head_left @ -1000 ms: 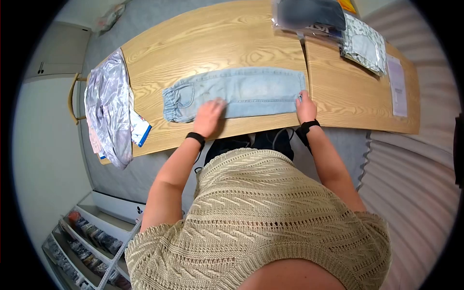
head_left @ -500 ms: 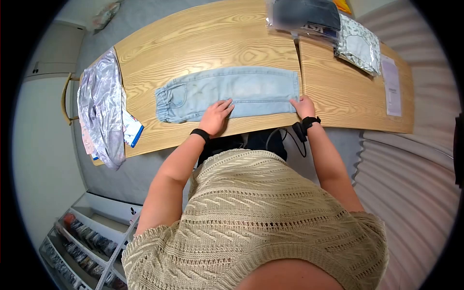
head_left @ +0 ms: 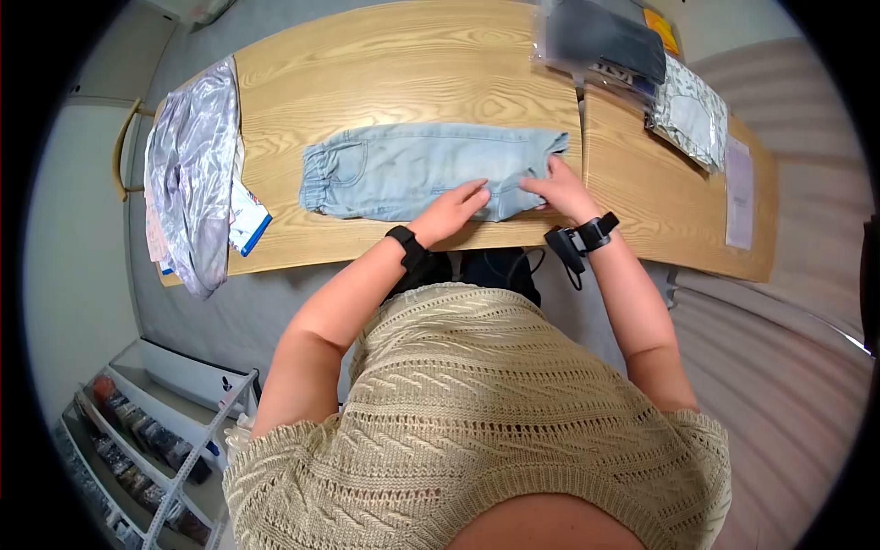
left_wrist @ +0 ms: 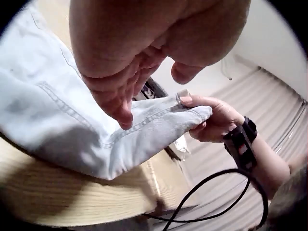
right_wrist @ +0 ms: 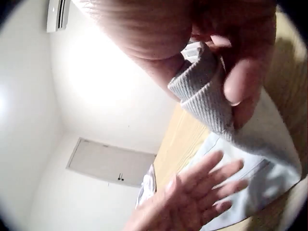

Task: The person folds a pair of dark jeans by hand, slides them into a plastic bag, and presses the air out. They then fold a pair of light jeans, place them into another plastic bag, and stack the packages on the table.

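Light blue jeans (head_left: 403,170) lie lengthwise on the table, elastic waist at the left, leg ends at the right. The right hand (head_left: 564,194) pinches the hem; in the left wrist view this hand (left_wrist: 214,118) holds the leg end raised, and the right wrist view shows the ribbed hem (right_wrist: 202,89) between thumb and fingers. Beside the near edge of the jeans, the left hand (head_left: 449,213) has its fingers extended, touching or just over the fabric. In the right wrist view the left hand (right_wrist: 192,192) appears with fingers spread.
A shiny lilac garment (head_left: 192,174) hangs over the table's left end, above a white piece with blue trim (head_left: 247,220). Bagged dark clothing (head_left: 600,41), a bagged patterned garment (head_left: 687,115) and a paper sheet (head_left: 739,192) lie at the right. A cable (left_wrist: 260,183) hangs by the table's near edge.
The right hand has lifted the near leg end and brought it leftward, bending the fabric. The left hand has moved right along the near edge.
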A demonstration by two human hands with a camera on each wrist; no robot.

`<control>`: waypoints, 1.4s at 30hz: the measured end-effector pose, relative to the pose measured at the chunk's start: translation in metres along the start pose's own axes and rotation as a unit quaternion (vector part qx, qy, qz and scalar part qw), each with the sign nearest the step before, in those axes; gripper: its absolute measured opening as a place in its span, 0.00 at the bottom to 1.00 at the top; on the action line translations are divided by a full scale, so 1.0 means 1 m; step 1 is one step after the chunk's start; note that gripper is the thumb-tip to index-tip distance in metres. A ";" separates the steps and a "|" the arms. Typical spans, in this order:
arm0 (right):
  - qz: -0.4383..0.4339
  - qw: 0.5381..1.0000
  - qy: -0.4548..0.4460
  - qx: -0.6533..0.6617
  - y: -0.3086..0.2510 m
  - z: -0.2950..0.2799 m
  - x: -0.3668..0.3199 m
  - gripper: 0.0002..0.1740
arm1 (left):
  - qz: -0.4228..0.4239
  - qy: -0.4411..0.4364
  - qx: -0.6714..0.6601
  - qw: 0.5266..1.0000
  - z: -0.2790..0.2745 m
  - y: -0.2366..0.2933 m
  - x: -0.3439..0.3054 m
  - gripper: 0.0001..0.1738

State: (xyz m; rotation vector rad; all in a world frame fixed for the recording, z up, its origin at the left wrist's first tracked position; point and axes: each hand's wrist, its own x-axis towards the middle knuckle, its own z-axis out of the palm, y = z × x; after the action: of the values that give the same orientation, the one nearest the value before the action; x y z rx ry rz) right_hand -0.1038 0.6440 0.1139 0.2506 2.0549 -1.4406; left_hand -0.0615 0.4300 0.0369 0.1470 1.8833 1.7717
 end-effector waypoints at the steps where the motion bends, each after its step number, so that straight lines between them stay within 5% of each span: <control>1: -0.018 1.000 -0.002 -0.009 -0.002 0.013 0.007 0.28 | -0.055 -0.004 -0.104 0.993 0.000 0.008 0.000 0.26; 4: -0.078 0.994 -0.028 -0.072 -0.015 0.050 0.014 0.26 | -0.127 -0.007 -0.236 0.963 -0.011 0.026 0.002 0.26; 6: -0.096 0.987 -0.065 -0.111 -0.014 0.070 0.019 0.25 | -0.137 -0.022 -0.134 0.981 -0.025 0.030 0.001 0.23; 8: -0.115 0.977 -0.103 -0.149 -0.009 0.080 0.022 0.24 | -0.122 0.113 0.023 0.986 -0.030 0.018 0.000 0.24; 10: -0.134 0.971 -0.200 0.008 -0.004 0.082 0.024 0.19 | -0.097 0.156 0.026 0.983 -0.039 0.024 -0.010 0.20; 12: -0.142 0.967 -0.209 0.041 -0.001 0.076 0.030 0.16 | -0.018 0.099 0.017 0.995 -0.053 0.031 -0.022 0.18; 16: -0.141 0.985 -0.088 0.039 0.011 0.055 0.045 0.10 | 0.014 0.089 -0.072 0.993 -0.089 0.048 -0.055 0.23; 19: -0.060 0.994 -0.025 0.090 0.027 0.050 0.061 0.07 | 0.001 0.152 -0.105 0.983 -0.139 0.029 -0.085 0.27; 24: -0.052 0.994 -0.064 0.073 0.046 0.059 0.063 0.07 | -0.079 0.260 -0.142 0.952 -0.202 -0.057 -0.103 0.28; 31: -0.066 0.993 -0.096 0.003 0.045 0.067 0.060 0.08 | -0.088 0.313 -0.100 0.940 -0.213 -0.081 -0.093 0.25; 33: -0.067 0.993 -0.096 0.004 0.045 0.066 0.060 0.08 | -0.046 0.436 0.185 0.880 -0.213 -0.093 -0.092 0.27; 34: -0.068 0.993 -0.095 0.004 0.045 0.066 0.060 0.08 | -0.045 0.435 0.185 0.880 -0.211 -0.095 -0.092 0.27; 36: -0.073 0.993 -0.094 0.011 0.045 0.067 0.062 0.08 | -0.069 0.508 0.403 0.758 -0.204 -0.099 -0.090 0.28; 42: -0.080 0.994 -0.078 0.006 0.041 0.059 0.053 0.08 | -0.084 0.450 0.334 0.824 -0.193 -0.095 -0.070 0.30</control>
State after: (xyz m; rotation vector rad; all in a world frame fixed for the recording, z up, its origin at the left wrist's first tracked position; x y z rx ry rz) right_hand -0.1046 0.5971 0.0378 -0.0233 1.9763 -1.5169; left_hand -0.0629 0.2152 -0.0349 -0.7123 3.0038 1.0112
